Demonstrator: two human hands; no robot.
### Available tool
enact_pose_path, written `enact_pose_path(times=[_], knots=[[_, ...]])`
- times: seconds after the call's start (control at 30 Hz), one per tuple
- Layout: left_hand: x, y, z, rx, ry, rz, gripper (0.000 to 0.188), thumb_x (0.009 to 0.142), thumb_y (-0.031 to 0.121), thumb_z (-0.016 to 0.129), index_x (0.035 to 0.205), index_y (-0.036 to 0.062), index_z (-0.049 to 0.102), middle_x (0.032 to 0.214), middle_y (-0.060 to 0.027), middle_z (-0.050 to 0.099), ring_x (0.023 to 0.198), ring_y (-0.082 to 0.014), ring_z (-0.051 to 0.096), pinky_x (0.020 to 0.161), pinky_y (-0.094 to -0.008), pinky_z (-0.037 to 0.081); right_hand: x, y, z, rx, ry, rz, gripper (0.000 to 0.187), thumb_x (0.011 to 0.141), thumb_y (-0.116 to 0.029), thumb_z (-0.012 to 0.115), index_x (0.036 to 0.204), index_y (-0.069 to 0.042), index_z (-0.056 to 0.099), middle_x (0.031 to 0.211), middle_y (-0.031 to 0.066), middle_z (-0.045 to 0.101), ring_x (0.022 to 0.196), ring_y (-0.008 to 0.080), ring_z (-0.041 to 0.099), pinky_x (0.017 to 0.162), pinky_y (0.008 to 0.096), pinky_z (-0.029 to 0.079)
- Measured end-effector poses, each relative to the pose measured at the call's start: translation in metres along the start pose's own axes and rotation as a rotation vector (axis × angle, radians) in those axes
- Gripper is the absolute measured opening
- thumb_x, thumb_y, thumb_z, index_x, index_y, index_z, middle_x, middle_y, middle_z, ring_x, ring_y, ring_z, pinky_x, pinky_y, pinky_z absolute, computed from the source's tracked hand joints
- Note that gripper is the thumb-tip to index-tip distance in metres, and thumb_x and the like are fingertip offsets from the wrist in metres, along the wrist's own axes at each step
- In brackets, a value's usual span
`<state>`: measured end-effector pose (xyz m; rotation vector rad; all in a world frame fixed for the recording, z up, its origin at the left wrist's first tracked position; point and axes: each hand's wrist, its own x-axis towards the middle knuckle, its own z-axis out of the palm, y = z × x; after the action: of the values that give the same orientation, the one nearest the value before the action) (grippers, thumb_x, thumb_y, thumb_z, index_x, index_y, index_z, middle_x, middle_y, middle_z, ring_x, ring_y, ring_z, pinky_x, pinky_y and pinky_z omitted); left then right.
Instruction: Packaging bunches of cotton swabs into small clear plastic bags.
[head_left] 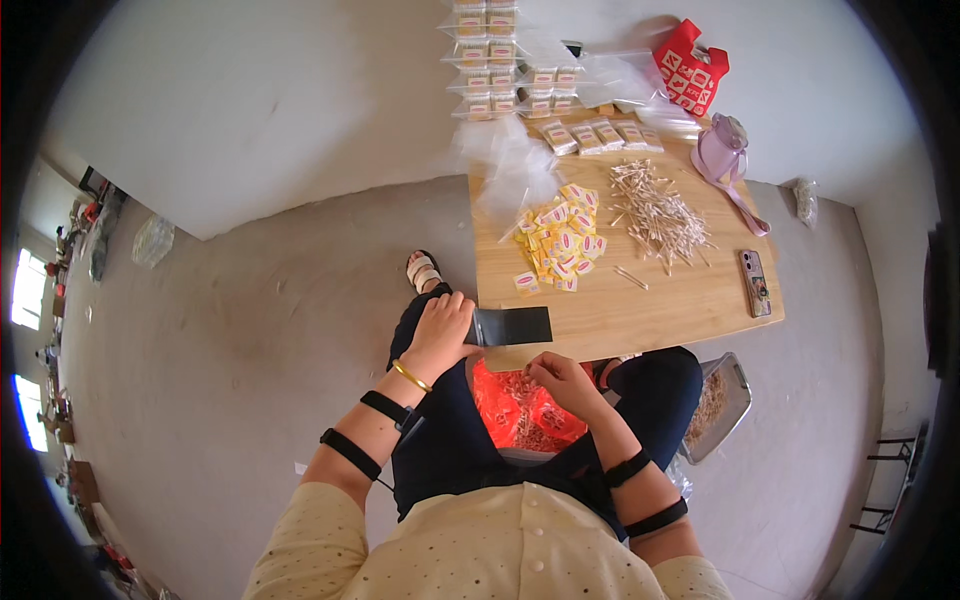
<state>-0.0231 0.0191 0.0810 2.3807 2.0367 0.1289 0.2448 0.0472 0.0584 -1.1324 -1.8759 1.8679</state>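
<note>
At the table's near-left edge, my left hand (445, 328) is closed on one end of a black flat piece (515, 325), which lies on the wooden top. My right hand (562, 383) hovers over a red plastic bag (490, 405) between my knees, its fingers curled together; whatever is in them is too small to tell. Many cotton swabs (530, 428) lie inside that bag. Beyond the black piece are a heap of small yellow-and-white cards (562, 240), a few stray swabs (631, 278) and a large loose pile of cotton swabs (658, 215).
Clear plastic bags (515, 170) and a row of filled packets (600, 136) sit farther back, with stacked packets (487, 60) by the wall. A phone (755, 284), a lilac bottle (720, 150) and a red bag (690, 70) line the right. A grey bin (738, 400) stands beside my right knee.
</note>
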Motion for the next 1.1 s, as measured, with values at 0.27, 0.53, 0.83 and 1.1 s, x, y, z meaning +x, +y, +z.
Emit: enact_pose_path(times=[0.27, 0.53, 0.83, 1.1], knots=[[0.017, -0.039, 0.033, -0.493, -0.177, -0.107, 0.049, 0.083, 0.04, 0.081, 0.098, -0.0023, 0.061, 0.092, -0.0205, 0.068, 0.078, -0.0333, 0.068, 0.071, -0.0438, 0.053, -0.001, 0.016, -0.006, 0.0, 0.014, -0.033, 0.016, 0.103, -0.014, 0.061, 0.102, 0.001, 0.065, 0.091, 0.0006, 0.066, 0.087, 0.0087, 0.058, 0.081, 0.0263, 0.049], [0.053, -0.047, 0.047, -0.856, -0.601, -0.344, 0.038, 0.079, 0.032, 0.088, 0.088, -0.0016, 0.074, 0.071, -0.0074, 0.07, 0.063, -0.0145, 0.063, 0.061, -0.0328, 0.049, 0.0, 0.022, -0.002, -0.01, 0.177, -0.127, 0.02, 0.098, -0.018, 0.066, 0.098, 0.002, 0.068, 0.08, 0.0073, 0.066, 0.076, 0.0128, 0.059, 0.071, 0.0305, 0.05], [0.06, 0.003, 0.028, -0.427, -0.324, -0.321, 0.051, 0.066, 0.037, 0.092, 0.101, 0.0065, 0.072, 0.091, -0.0143, 0.074, 0.093, -0.0323, 0.072, 0.083, -0.043, 0.052, 0.029, 0.013, -0.077, -0.292, 0.665, -0.171, 0.019, 0.088, -0.015, 0.073, 0.103, -0.004, 0.069, 0.098, 0.0159, 0.068, 0.092, 0.0332, 0.064, 0.084, 0.0423, 0.051], [0.079, 0.093, -0.015, -0.288, 0.011, -0.011, 0.054, 0.078, 0.035, 0.084, 0.115, 0.0053, 0.058, 0.123, -0.013, 0.064, 0.118, -0.0306, 0.059, 0.094, -0.0469, 0.043, 0.055, 0.048, -0.178, -0.668, 1.072, -0.147, 0.019, 0.081, -0.012, 0.074, 0.1, -0.011, 0.069, 0.105, 0.0118, 0.062, 0.103, 0.0347, 0.056, 0.091, 0.0455, 0.046]])
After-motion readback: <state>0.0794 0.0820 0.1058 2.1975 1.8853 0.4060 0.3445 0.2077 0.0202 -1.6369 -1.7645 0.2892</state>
